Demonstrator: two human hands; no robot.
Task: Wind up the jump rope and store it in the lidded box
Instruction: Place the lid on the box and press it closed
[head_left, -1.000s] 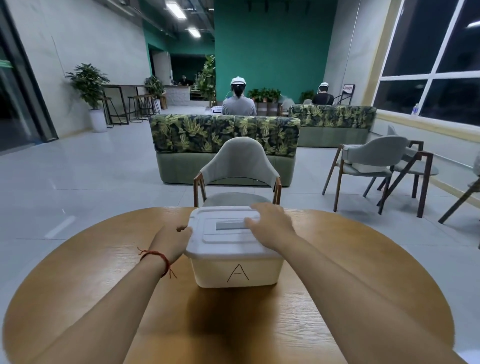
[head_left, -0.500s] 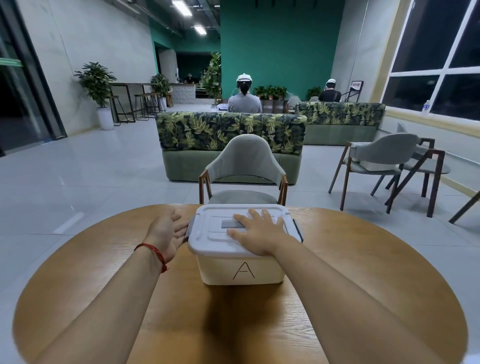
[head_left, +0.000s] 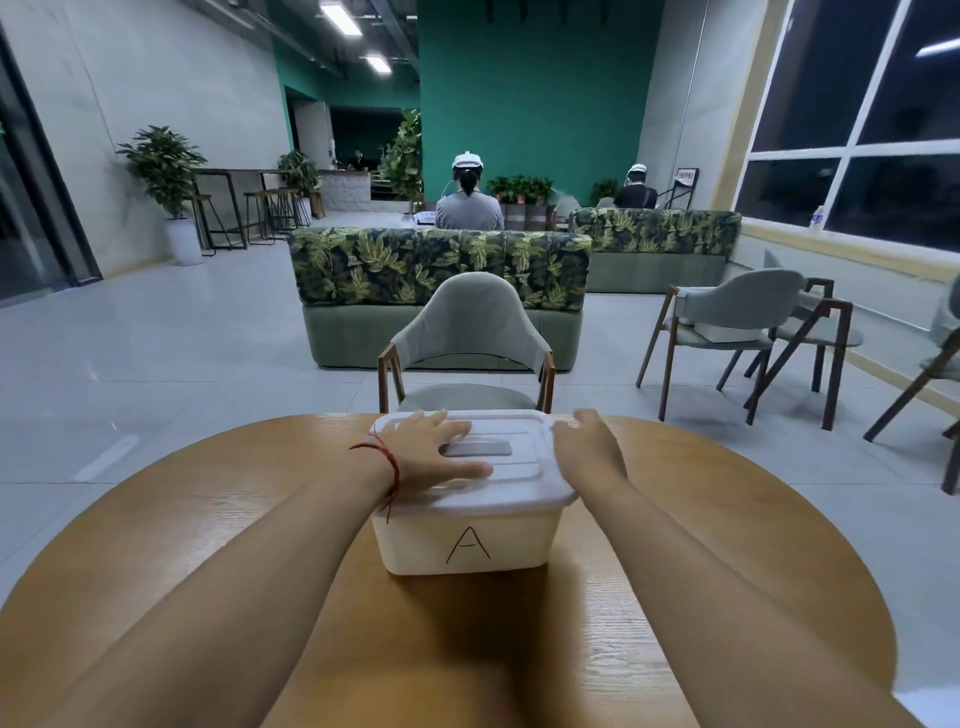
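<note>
A white plastic box (head_left: 467, 540) marked with a letter A stands at the middle of the round wooden table (head_left: 727, 519), its lid (head_left: 519, 467) on top and closed. My left hand (head_left: 426, 457) lies flat on the left half of the lid, fingers spread, a red string on its wrist. My right hand (head_left: 589, 449) rests against the lid's right edge, fingers loosely extended. No jump rope is visible; the box's inside is hidden.
A grey chair (head_left: 467, 353) stands just beyond the table's far edge. More chairs (head_left: 743, 332) stand on the right. Leaf-print sofas (head_left: 441, 270) lie further back, with two seated people behind them.
My left hand moved from beside the box onto the lid's left half. My right hand slid off the lid's middle to its right edge.
</note>
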